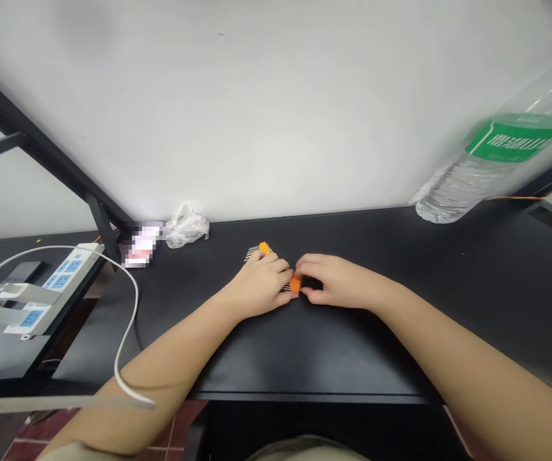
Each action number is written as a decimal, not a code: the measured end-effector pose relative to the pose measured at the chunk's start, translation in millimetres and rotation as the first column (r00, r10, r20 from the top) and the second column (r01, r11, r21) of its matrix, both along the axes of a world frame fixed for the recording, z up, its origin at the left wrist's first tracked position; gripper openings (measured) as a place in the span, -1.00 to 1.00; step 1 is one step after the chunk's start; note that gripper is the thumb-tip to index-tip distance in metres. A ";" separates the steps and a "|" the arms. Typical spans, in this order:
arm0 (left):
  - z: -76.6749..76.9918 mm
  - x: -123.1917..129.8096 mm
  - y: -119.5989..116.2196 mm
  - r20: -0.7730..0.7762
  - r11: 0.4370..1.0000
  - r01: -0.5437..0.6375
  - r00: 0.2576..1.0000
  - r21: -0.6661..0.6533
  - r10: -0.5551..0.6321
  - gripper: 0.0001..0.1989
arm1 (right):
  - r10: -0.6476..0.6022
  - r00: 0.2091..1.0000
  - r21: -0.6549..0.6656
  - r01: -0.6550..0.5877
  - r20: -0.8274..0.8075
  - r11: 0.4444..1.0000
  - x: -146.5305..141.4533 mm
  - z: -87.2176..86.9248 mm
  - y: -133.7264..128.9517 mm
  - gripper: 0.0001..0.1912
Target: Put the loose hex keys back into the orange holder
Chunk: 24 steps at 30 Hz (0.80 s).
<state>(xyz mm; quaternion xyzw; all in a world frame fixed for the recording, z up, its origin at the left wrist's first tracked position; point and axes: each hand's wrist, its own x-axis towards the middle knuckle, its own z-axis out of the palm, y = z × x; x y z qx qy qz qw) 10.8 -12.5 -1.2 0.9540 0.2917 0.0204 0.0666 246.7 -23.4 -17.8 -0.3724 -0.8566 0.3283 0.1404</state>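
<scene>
My left hand is closed over a small orange holder on the black table. Thin metal rods show beside the orange end, between the left fingers. Just past my left fingertips lies a second orange piece with a row of thin silver rods pointing left. My right hand is curled, its thumb and fingertips meeting the right edge of the orange holder. Whether the two orange pieces are joined is hidden under my left hand.
A large clear bottle with a green label leans at the back right. A crumpled plastic bag and a blurred flat item lie at the back left. A power strip with a white cable is on the left.
</scene>
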 end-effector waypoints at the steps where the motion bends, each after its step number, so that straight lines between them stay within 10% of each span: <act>1: 0.2 -0.1 -0.3 0.001 1.000 0.001 1.000 0.003 -0.001 -0.67 | 0.002 1.000 0.004 -0.002 -0.016 1.000 -0.2 -1.2 1.2 -0.86; 15: -3.0 -0.2 3.3 0.105 0.996 -0.033 0.994 -0.084 0.042 -0.67 | -0.002 0.993 -0.141 -0.015 -0.117 0.990 -0.2 -1.8 7.0 -0.79; 24: -2.5 3.9 -0.2 0.334 0.862 -0.214 0.858 -0.460 0.391 -0.65 | -0.364 0.846 -0.392 0.206 -0.389 0.897 -28.0 -13.9 -2.7 -0.51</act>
